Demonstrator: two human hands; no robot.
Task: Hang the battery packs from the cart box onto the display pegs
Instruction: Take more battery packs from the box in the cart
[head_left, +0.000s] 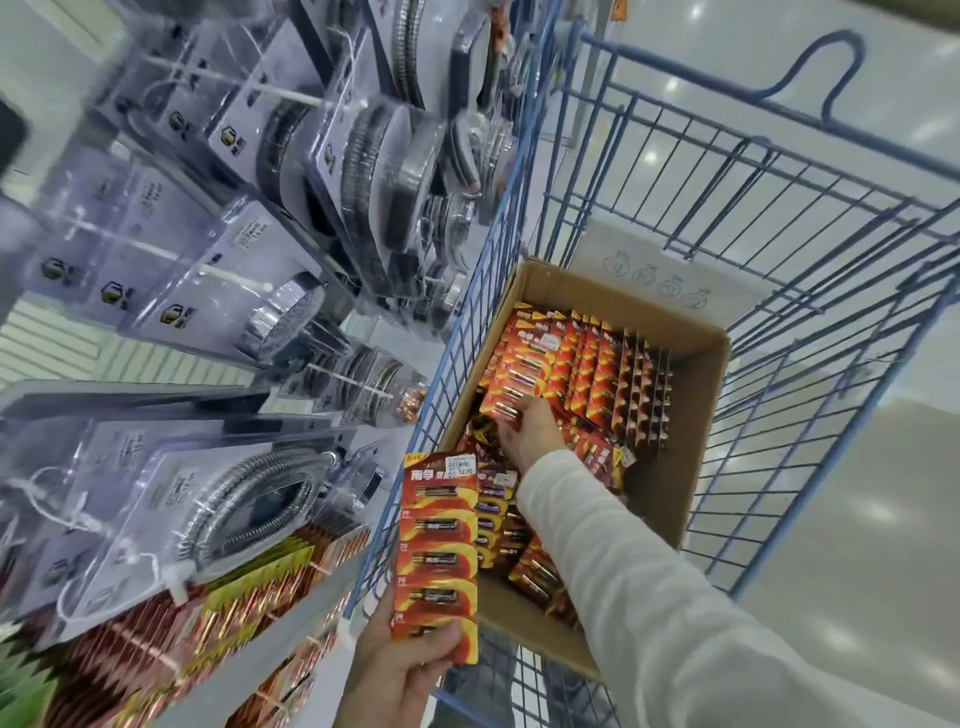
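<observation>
A brown cardboard box (691, 415) sits in the blue wire cart (727, 208), at 3 o'clock of the peg display of clear shower-head packs (249, 291). Red-orange carded battery packs (597, 374) stand in rows at the box's 12 o'clock end and lie loose toward 6 o'clock, the right hand (530, 431) among them. The left hand (395, 670) holds a strip of carded batteries (439, 551) at the cart's 9 o'clock wall.

The battery strip (439, 556) at near centre is red and orange with yellow swirls, dark cells and a white price label. The battery packs (597, 374) in the brown cardboard box (696, 415) share that red-orange. The cart (500, 223) is a blue wire grid. The sleeve (649, 597) is off-white. At left, the shower packs (291, 317) are clear plastic over pale lilac cards with chrome. The hung packs (249, 592) are yellow and red. The floor (883, 467) is glossy pale grey.
</observation>
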